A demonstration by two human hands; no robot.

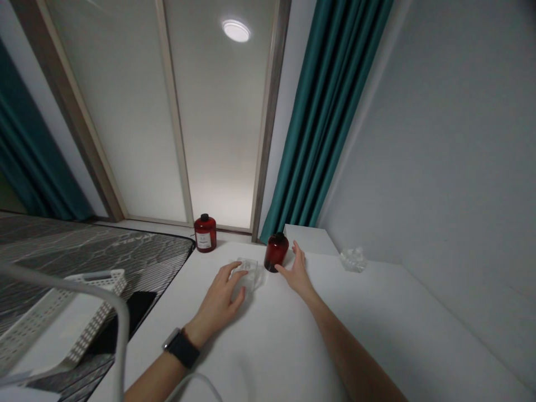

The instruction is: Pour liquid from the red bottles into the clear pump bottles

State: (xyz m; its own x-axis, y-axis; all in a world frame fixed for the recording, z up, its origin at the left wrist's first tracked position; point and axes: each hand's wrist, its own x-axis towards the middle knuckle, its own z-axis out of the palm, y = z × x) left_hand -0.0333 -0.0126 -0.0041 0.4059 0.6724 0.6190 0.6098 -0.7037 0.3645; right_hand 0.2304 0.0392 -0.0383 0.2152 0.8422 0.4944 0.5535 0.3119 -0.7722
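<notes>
- While the right hand (298, 276) stands wide beside the unlabelled dark-red bottle (276, 252) on the worktop (276, 346), I can't tell whether the thumb touches it.
- The left hand (218, 300), thumb apart, reaches over a clear plastic piece (252, 269); contact is unclear.
- Positioning the bottle looks like the step in hand.
- Gripping it would call for closing thumb and fingers around its body.

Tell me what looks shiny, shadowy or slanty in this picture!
In the head view, a round light glares on the pale door; in the head view, a soft shadow lies on the white table beside the left hand; and in the head view, the curtains slant opposite ways.
</notes>
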